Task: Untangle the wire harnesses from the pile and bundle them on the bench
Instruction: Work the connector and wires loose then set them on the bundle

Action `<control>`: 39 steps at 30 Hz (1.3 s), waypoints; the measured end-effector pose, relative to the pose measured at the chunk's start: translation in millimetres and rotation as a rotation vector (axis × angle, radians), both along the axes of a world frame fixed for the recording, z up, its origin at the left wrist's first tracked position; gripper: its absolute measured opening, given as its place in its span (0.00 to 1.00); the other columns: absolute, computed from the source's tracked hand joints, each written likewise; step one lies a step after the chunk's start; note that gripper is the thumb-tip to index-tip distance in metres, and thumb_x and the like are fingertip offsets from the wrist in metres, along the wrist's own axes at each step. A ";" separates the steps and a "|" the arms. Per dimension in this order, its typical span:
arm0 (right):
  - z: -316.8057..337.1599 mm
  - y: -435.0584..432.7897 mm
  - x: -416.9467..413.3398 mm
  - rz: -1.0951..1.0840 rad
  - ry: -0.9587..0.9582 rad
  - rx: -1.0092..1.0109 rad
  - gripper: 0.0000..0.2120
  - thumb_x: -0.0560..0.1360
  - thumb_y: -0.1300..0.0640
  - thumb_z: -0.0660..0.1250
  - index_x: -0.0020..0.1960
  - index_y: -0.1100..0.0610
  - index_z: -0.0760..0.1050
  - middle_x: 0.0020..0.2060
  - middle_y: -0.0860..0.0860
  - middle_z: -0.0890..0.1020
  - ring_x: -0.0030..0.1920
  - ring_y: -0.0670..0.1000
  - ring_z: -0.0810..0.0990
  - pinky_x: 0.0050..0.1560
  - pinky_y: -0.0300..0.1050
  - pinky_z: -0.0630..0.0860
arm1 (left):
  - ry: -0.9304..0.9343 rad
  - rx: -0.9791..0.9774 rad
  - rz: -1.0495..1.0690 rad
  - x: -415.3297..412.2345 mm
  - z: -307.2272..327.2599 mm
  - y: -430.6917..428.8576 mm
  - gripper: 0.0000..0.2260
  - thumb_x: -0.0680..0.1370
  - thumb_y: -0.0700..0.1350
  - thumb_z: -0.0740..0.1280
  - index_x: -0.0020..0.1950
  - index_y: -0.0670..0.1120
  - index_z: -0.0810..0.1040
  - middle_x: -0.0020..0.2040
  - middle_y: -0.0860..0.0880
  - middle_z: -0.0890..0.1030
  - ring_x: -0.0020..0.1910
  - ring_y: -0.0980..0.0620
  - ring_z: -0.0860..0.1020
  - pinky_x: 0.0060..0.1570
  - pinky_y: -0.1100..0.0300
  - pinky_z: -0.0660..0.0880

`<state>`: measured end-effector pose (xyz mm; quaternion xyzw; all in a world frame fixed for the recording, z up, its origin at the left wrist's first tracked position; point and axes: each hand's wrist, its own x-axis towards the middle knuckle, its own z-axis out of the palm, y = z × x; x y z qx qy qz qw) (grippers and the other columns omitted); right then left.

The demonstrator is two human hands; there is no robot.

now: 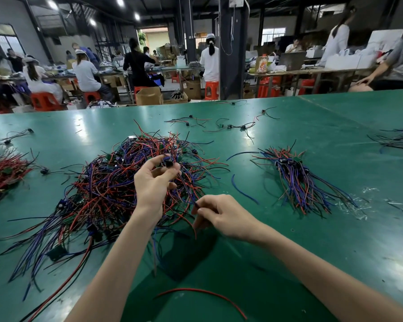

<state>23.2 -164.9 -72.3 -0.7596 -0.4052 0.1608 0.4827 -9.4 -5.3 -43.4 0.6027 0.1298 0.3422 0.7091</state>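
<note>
Green bench [289,240], busy workshop behind. Left hand [153,182] pinches a connector [168,162] above the pile [98,189]; right hand [223,217] pinches its wires [187,192] lower down. One bundle [296,180] lies right of the pile. Judgement: most harnesses lie tangled; bulk of work outstanding.

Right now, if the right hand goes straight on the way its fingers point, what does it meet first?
Probably the near edge of the wire pile, just ahead of the right hand; depth is unclear.
</note>
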 end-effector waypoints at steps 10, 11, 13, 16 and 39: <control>-2.8 3.6 -0.7 -0.081 0.055 -0.082 0.10 0.82 0.61 0.53 0.46 0.56 0.70 0.25 0.47 0.78 0.23 0.43 0.71 0.30 0.35 0.70 | -0.015 -0.006 0.083 2.2 0.8 6.0 0.13 0.72 0.34 0.73 0.54 0.43 0.78 0.37 0.49 0.79 0.33 0.59 0.79 0.27 0.68 0.72; -3.6 4.0 1.4 -0.112 0.056 -0.098 0.11 0.82 0.61 0.53 0.44 0.55 0.70 0.23 0.47 0.77 0.22 0.42 0.71 0.30 0.35 0.70 | -0.012 -0.022 0.079 2.3 1.3 5.3 0.13 0.72 0.34 0.73 0.54 0.44 0.78 0.38 0.49 0.79 0.33 0.58 0.79 0.27 0.68 0.72; -6.0 4.5 6.1 -0.187 0.088 -0.109 0.13 0.81 0.61 0.52 0.41 0.53 0.71 0.20 0.47 0.75 0.20 0.42 0.70 0.29 0.37 0.69 | -0.006 -0.066 0.057 2.3 2.3 3.5 0.12 0.72 0.34 0.73 0.53 0.44 0.78 0.38 0.49 0.78 0.33 0.57 0.79 0.27 0.68 0.73; -9.7 3.5 12.1 -0.292 0.127 -0.088 0.15 0.81 0.59 0.53 0.39 0.54 0.73 0.18 0.47 0.73 0.19 0.46 0.69 0.26 0.39 0.68 | -0.012 -0.172 -0.019 1.0 4.1 0.6 0.14 0.71 0.34 0.73 0.54 0.43 0.78 0.41 0.46 0.77 0.32 0.57 0.79 0.28 0.68 0.74; 0.4 -1.2 -12.6 -0.078 -0.185 0.211 0.20 0.69 0.74 0.51 0.46 0.56 0.75 0.23 0.45 0.71 0.26 0.47 0.67 0.30 0.37 0.67 | 0.018 -0.116 -0.031 3.6 -0.6 5.1 0.12 0.72 0.31 0.70 0.50 0.45 0.77 0.40 0.45 0.79 0.32 0.58 0.80 0.29 0.68 0.75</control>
